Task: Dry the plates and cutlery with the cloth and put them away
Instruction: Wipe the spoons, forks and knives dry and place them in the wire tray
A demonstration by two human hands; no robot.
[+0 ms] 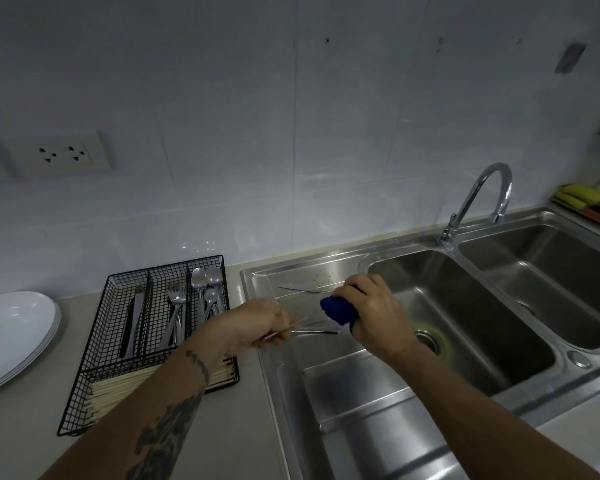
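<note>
The chopsticks (284, 330) are what we are handling now: we are pinching a thin pale pair in our left hand (257, 323), fingers curled round them, just right of the wire cutlery tray (94, 341). Their long axis is running left to right, tips pointing away from the tray toward our right hand (374, 317). That hand is gripping the bunched blue cloth (338, 310), fingers wrapped over it, farther right of the tray and above the sink's draining board (326, 393). The cloth is sitting just beyond the tips, so we judge the wipe is a short slide along the sticks. The tray's nearest compartment, holding more chopsticks (118, 389), is lying closest to our left hand. Beyond the hands, right of the tray, more cutlery (305, 290) is lying on the board. White plates (11, 337) are stacked left of the tray.
</note>
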